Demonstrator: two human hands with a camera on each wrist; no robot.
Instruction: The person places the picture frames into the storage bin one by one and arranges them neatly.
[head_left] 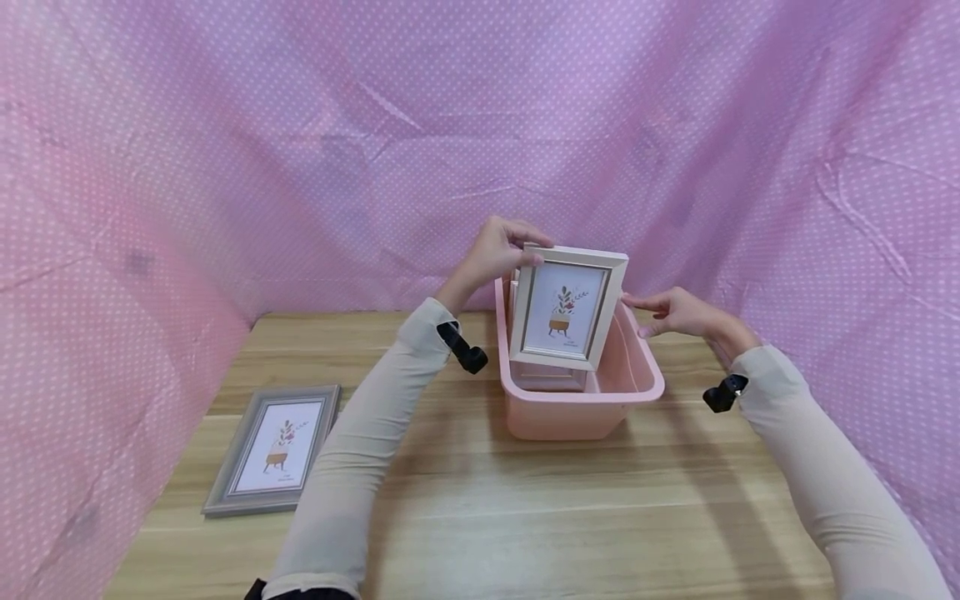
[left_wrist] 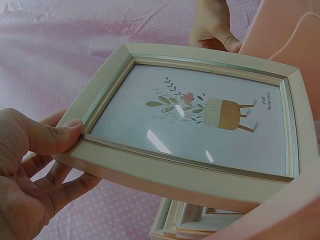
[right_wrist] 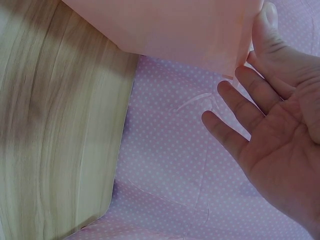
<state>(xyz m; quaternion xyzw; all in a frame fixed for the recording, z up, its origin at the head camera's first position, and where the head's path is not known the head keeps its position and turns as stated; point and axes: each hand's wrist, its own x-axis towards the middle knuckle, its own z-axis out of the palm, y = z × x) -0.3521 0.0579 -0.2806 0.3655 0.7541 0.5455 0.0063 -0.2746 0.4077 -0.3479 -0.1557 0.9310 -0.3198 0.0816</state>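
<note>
My left hand point(head_left: 498, 248) pinches a cream picture frame point(head_left: 615, 275) at its upper left corner, thumb on the front face. The frame leans slightly over the pink plastic bin point(head_left: 582, 421), its lower edge above the bin's opening. It shows a printed plant in a pot behind shiny glass point(left_wrist: 170, 120). My right hand point(head_left: 686, 312) is at the bin's right rim, thumb and index finger pinching it, as the right wrist view shows point(right_wrist: 280, 95). The other fingers point(right_wrist: 225, 130) there are spread straight. More frames point(left_wrist: 175, 220) stand inside the bin, mostly hidden behind the cream one.
A grey picture frame point(head_left: 326, 408) lies face up on the left of the wooden table point(head_left: 525, 517), partly overlapped by my left sleeve. Pink dotted cloth point(head_left: 360, 167) hangs behind and at both sides. Each wrist carries a black strap camera point(head_left: 724, 393).
</note>
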